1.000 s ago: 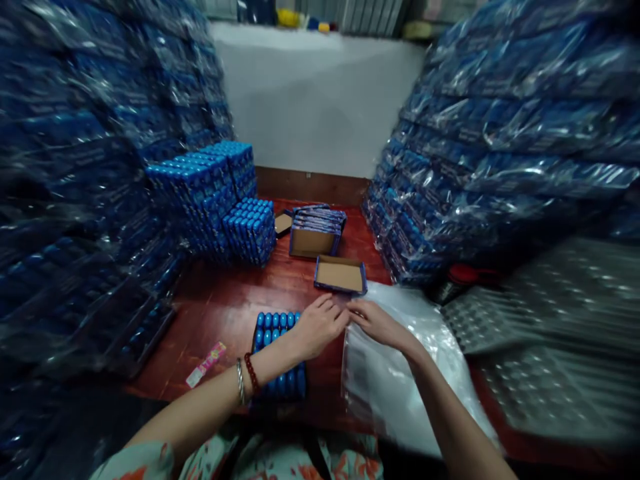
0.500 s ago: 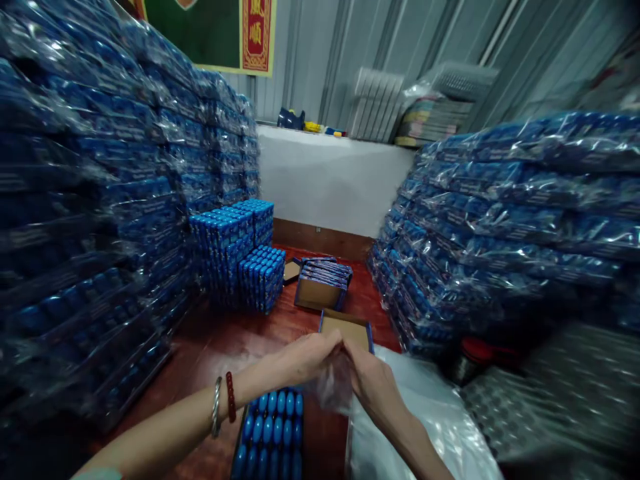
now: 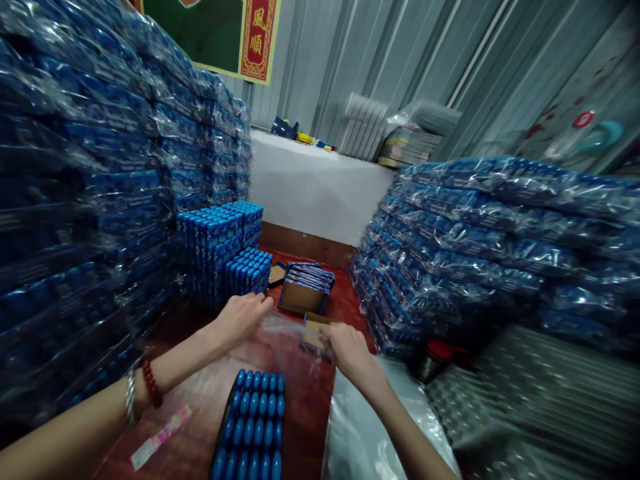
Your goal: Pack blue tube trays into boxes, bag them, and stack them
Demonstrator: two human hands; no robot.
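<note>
A clear plastic bag (image 3: 293, 343) is stretched between my hands, its lower part blurred. My left hand (image 3: 244, 319), with a silver bangle and a red bead bracelet on the wrist, pinches its left side. The right side is pinched by my right hand (image 3: 347, 347), close to an open cardboard tray (image 3: 315, 327). Below and between the hands, a tray of shiny blue bottle-like items (image 3: 254, 420) lies on the red-brown surface. Clear film with a pink and white strip (image 3: 163, 437) is spread at its left.
Film-wrapped blue packs rise in tall stacks at left (image 3: 120, 153) and right (image 3: 450, 227). Unwrapped blue blocks (image 3: 215, 233) and stacked trays (image 3: 305, 287) stand ahead. A pile of clear plastic bags (image 3: 385, 413) lies at the right, beside a red-lidded jar (image 3: 437, 350).
My hands have moved apart, the left one going left and up, and the plastic between them has opened out. The view has shifted, and more of the pink and white strip shows.
</note>
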